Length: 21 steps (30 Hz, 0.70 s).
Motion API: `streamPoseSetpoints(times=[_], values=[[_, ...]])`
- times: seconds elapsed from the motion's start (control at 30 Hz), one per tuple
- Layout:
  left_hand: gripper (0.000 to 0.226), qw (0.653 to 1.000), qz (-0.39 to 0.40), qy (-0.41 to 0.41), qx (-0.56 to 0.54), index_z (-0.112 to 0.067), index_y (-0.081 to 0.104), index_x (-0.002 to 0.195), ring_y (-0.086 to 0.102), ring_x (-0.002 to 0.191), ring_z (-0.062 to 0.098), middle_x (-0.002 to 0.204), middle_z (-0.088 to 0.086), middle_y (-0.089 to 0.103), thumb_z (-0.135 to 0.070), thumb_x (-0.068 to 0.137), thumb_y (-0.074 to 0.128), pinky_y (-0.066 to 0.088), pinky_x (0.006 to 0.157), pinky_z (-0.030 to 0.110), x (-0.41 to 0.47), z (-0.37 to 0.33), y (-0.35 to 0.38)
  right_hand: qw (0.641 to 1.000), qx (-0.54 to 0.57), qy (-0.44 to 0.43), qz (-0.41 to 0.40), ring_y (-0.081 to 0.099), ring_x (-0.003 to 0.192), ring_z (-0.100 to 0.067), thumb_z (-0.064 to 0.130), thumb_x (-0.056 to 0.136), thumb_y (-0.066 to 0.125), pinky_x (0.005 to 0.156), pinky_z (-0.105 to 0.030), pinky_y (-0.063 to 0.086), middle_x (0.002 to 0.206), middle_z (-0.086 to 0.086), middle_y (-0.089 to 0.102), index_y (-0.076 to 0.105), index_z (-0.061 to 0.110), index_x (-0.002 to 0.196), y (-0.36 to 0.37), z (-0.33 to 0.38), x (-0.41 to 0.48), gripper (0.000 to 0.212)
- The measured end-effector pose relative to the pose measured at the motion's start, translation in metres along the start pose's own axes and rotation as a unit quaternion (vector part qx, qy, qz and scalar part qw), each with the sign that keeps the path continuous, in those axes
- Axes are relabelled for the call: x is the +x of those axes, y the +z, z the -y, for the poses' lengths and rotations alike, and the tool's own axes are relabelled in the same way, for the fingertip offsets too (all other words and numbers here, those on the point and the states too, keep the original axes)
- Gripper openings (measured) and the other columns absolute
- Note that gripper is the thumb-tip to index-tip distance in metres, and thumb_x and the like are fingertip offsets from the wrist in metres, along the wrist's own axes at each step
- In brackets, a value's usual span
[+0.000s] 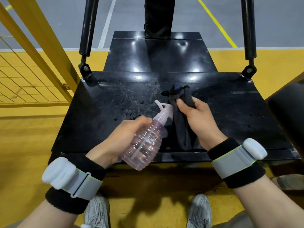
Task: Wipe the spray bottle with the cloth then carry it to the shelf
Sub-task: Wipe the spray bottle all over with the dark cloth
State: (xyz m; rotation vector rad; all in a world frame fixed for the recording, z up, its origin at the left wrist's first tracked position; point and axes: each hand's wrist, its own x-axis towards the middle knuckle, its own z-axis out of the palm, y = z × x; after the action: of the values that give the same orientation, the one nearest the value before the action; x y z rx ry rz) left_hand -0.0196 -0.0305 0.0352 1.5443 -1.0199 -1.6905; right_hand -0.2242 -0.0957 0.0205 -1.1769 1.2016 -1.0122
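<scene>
We see our left hand (125, 137) wrapped around the spray bottle (144, 142), holding it up just over the near edge of the black surface (98, 112). The bottle is clear and pinkish, and it leans so its pale nozzle (164, 107) points toward 11 o'clock. Our right hand (199, 122) grips the dark cloth (181, 122), with the thumb pressed on top. The cloth hangs down at 3 o'clock from the bottle and touches it near the nozzle. Both wrists wear black bands with gray and white trackers (64, 175). Small wet drops (130, 114) sit on the surface at 10 o'clock from the bottle. A yellow wire fence (32, 76) stands at 9 o'clock. Our gray shoes (98, 213) show on the yellow floor (24, 137) at 6 o'clock.
</scene>
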Motion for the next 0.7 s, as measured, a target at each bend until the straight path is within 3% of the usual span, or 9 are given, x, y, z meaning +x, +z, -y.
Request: streamPoseSetpoints(times=[0.1, 0.2, 0.3, 0.43, 0.57, 0.7], values=[[0.031, 1.0, 0.01, -0.021, 0.009, -0.031, 0.08, 0.069, 0.071, 0.059, 0.016, 0.07, -0.002, 0.075, -0.048, 0.089, 0.064, 0.055, 0.062, 0.03, -0.002, -0.002, -0.006, 0.994, 0.022, 0.027, 0.099, 0.074, 0.076, -0.011, 0.021, 0.098, 0.067, 0.07, -0.028, 0.059, 0.084, 0.004, 0.079, 0.081, 0.027, 0.091, -0.013, 0.004, -0.003, 0.017], [0.03, 0.999, 0.02, -0.026, 0.013, -0.03, 0.081, 0.07, 0.071, 0.06, 0.015, 0.07, -0.003, 0.075, -0.047, 0.088, 0.064, 0.054, 0.066, 0.032, -0.002, 0.0, -0.011, 0.985, -0.045, 0.009, 0.167, 0.075, 0.078, -0.01, 0.017, 0.098, 0.067, 0.07, -0.024, 0.06, 0.086, 0.005, 0.079, 0.08, 0.028, 0.093, -0.02, 0.007, -0.007, 0.018], [0.031, 1.0, 0.003, -0.019, -0.005, -0.03, 0.081, 0.07, 0.07, 0.061, 0.019, 0.072, 0.001, 0.075, -0.049, 0.089, 0.064, 0.056, 0.068, 0.034, -0.001, 0.004, -0.004, 0.994, -0.067, 0.0, 0.089, 0.072, 0.073, -0.009, 0.017, 0.1, 0.066, 0.072, -0.027, 0.059, 0.077, 0.008, 0.077, 0.08, 0.029, 0.084, -0.01, 0.006, -0.006, 0.024], [0.032, 0.999, -0.024, 0.002, -0.034, -0.028, 0.081, 0.073, 0.072, 0.06, 0.02, 0.073, 0.003, 0.076, -0.049, 0.09, 0.064, 0.057, 0.059, 0.029, 0.002, 0.003, 0.008, 0.997, 0.056, 0.03, -0.053, 0.071, 0.068, -0.011, 0.018, 0.102, 0.064, 0.067, -0.03, 0.059, 0.071, 0.005, 0.076, 0.077, 0.021, 0.081, 0.006, 0.005, -0.001, 0.024], [0.034, 0.997, -0.028, 0.004, -0.065, -0.028, 0.081, 0.07, 0.072, 0.059, 0.02, 0.071, 0.001, 0.075, -0.048, 0.091, 0.063, 0.056, 0.06, 0.03, 0.002, 0.003, 0.006, 0.989, 0.135, 0.061, 0.002, 0.075, 0.069, -0.013, 0.023, 0.102, 0.063, 0.061, -0.028, 0.06, 0.078, 0.0, 0.079, 0.082, 0.023, 0.084, -0.001, 0.002, 0.001, 0.026], [0.029, 0.993, -0.013, -0.017, -0.12, -0.017, 0.075, 0.086, 0.068, 0.059, 0.023, 0.075, 0.005, 0.072, -0.045, 0.081, 0.071, 0.055, 0.057, 0.031, 0.001, 0.002, -0.006, 0.997, 0.03, -0.028, 0.061, 0.073, 0.078, -0.007, 0.022, 0.1, 0.065, 0.071, -0.026, 0.059, 0.084, 0.009, 0.078, 0.08, 0.031, 0.092, -0.011, -0.001, 0.001, 0.019]])
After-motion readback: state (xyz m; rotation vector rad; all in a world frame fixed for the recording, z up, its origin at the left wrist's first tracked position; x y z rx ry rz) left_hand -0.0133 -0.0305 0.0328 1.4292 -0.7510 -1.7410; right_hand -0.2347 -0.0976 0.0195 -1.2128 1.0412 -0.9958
